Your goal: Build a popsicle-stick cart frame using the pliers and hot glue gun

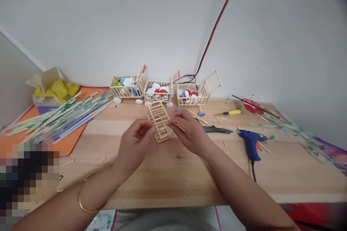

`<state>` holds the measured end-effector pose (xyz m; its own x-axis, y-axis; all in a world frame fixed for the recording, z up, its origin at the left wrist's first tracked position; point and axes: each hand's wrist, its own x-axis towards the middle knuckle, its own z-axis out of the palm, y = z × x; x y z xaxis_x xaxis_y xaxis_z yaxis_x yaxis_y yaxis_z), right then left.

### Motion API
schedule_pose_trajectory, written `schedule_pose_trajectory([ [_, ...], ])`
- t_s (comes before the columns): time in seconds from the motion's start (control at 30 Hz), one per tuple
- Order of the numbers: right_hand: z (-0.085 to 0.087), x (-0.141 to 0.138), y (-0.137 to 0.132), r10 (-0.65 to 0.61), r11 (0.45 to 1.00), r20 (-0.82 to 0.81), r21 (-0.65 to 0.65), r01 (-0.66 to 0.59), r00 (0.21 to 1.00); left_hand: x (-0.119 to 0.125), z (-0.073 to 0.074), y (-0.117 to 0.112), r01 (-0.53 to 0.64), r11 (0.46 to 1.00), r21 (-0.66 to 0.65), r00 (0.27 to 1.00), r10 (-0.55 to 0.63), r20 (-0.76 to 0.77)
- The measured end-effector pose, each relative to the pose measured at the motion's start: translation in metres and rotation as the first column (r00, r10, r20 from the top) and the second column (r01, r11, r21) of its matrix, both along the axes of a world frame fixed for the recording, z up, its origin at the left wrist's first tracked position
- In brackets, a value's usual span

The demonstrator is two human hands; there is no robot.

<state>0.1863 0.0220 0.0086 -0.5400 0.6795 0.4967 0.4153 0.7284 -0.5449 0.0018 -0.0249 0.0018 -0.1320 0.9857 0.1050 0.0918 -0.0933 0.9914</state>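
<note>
The hands meet at one small stick frame [159,120] above the desk [173,177]: the left hand [137,140] pinches its left side between thumb and fingers, and the right hand [188,130] has thumb and forefinger closed at its right edge. The frame tilts between them, in front of the small carts [127,97].

It looks very light, made of thin wooden sticks, stiff along the rails but probably fragile at the joints. Dry wood should not be slippery. The long side rails near the corners seem the safest hold; squeezing the thin crossbars could snap one or loosen it.

The fingers cover parts of both rails, so any loose stick between the right fingertips cannot be made out. Whether the frame's far end touches the middle cart is unclear. The right forearm side shows a black tool [218,129], its near end hidden behind the hand, and a blue glue gun [251,142], its cord partly hidden. A pixelated patch masks the desk's left corner.
</note>
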Motion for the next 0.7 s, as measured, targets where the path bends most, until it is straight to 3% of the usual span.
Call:
schedule_pose_trajectory([
  [0.13,0.002,-0.002,-0.001,-0.028,1.0,0.035,-0.013,0.029,0.999,0.003,-0.004,0.003,0.015,0.987,-0.159,0.973,0.022,0.228],
  [0.27,0.006,-0.003,-0.003,-0.03,0.999,0.06,-0.018,0.031,0.998,0.002,-0.007,0.009,0.167,0.936,-0.309,0.917,-0.032,0.397],
  [0.53,0.009,-0.008,-0.003,-0.019,0.999,0.075,-0.031,0.022,0.997,0.004,-0.006,0.011,0.258,0.902,-0.347,0.889,-0.081,0.451],
  [0.7,0.003,-0.004,-0.001,-0.1,0.964,-0.013,-0.248,0.093,0.995,0.005,-0.005,0.012,0.25,0.893,-0.374,0.88,-0.049,0.472],
])
